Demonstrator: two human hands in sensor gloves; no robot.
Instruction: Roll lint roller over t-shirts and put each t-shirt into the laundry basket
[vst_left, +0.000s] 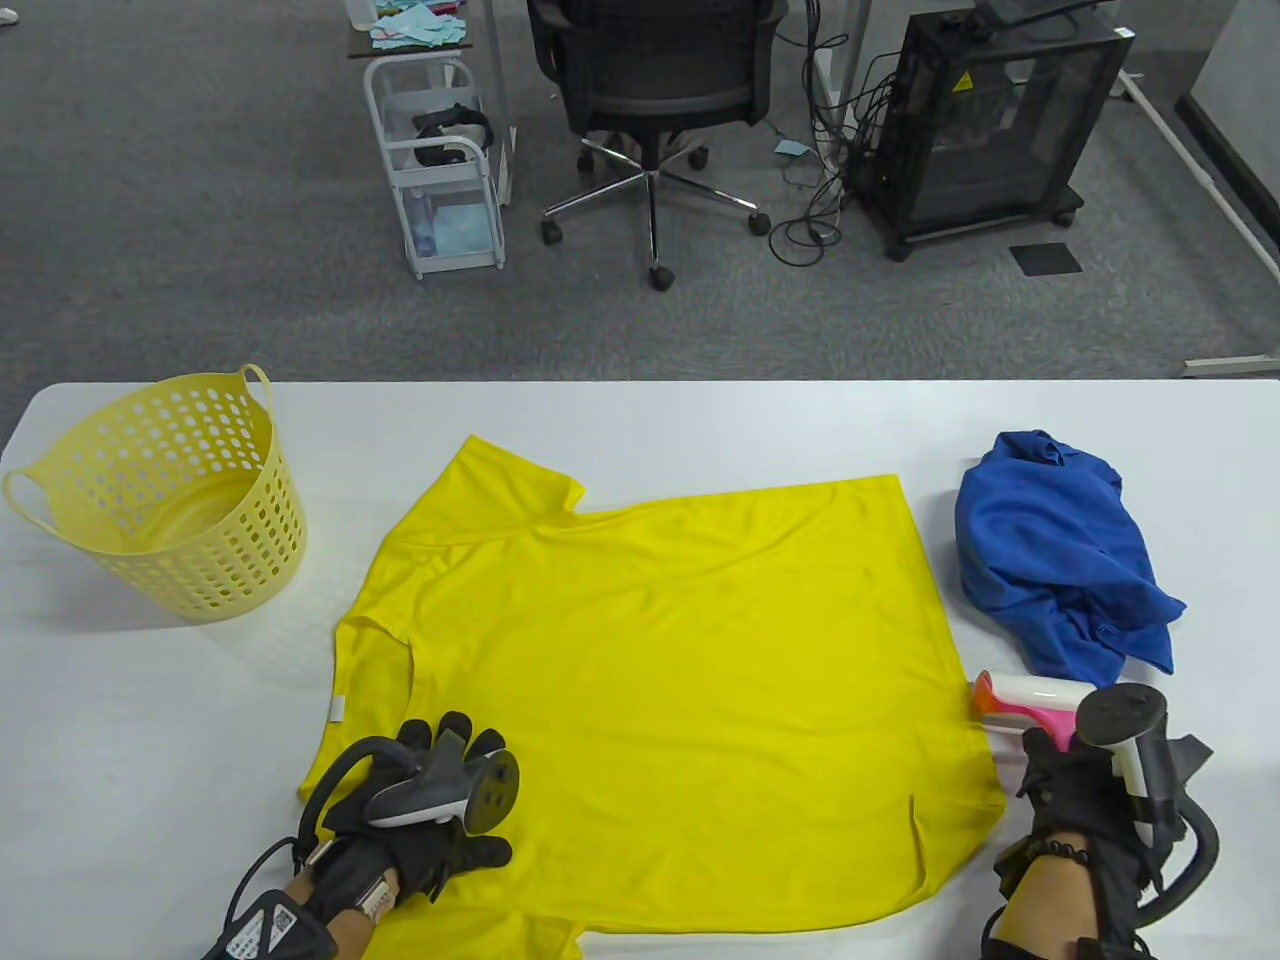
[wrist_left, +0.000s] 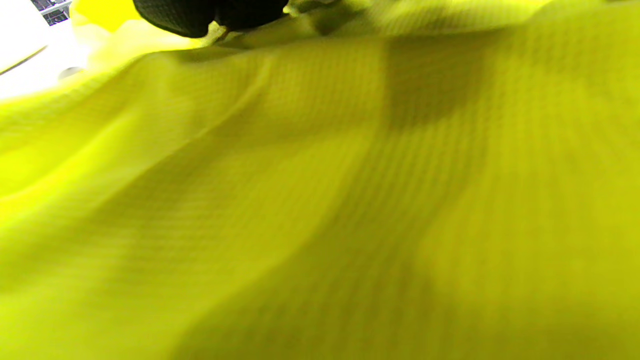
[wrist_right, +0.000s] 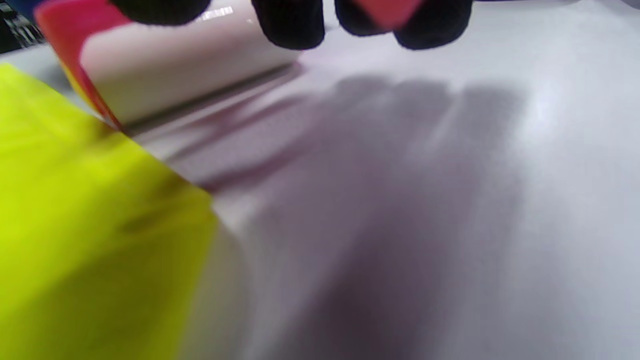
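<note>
The right hand (vst_left: 1075, 790) curls its fingers (wrist_right: 292, 22) round the pink handle of the lint roller (vst_left: 1025, 700), whose white roll lies at the yellow t-shirt's (vst_left: 660, 670) right edge. The left hand (vst_left: 430, 810) presses flat, fingers spread, on that shirt near a blank white tag (vst_left: 337, 707). A crumpled blue t-shirt (vst_left: 1060, 550) lies on the table (vst_left: 700, 420); the yellow basket (vst_left: 165, 500) stands far left. No writing is readable.

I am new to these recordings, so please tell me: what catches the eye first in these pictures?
The big yellow t-shirt spread flat mid-table stands out first, the left hand resting on its near left part. At its right edge the right hand holds a pink and white lint roller. A crumpled blue t-shirt lies far right, a yellow laundry basket far left.
</note>
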